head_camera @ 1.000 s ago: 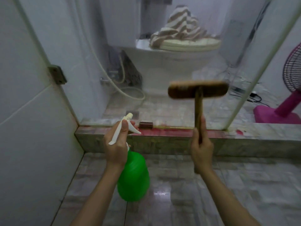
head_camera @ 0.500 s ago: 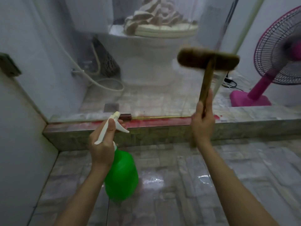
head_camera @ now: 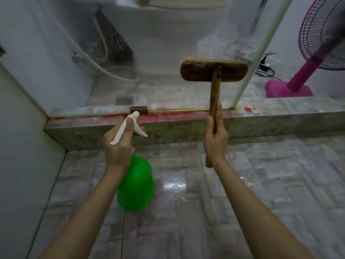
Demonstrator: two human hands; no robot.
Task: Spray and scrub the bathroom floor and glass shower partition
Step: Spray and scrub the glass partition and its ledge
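Left hand [head_camera: 119, 146] grips spray bottle [head_camera: 136, 187]; right hand [head_camera: 215, 141] grips brush [head_camera: 213, 71] handle.

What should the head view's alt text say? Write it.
A person's left hand grips a green spray bottle while the right hand holds a wooden scrub brush upright in front of the glass shower partition, above a shiny tiled floor.

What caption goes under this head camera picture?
Left hand grips a green spray bottle; right hand holds a wooden brush up by the glass partition.
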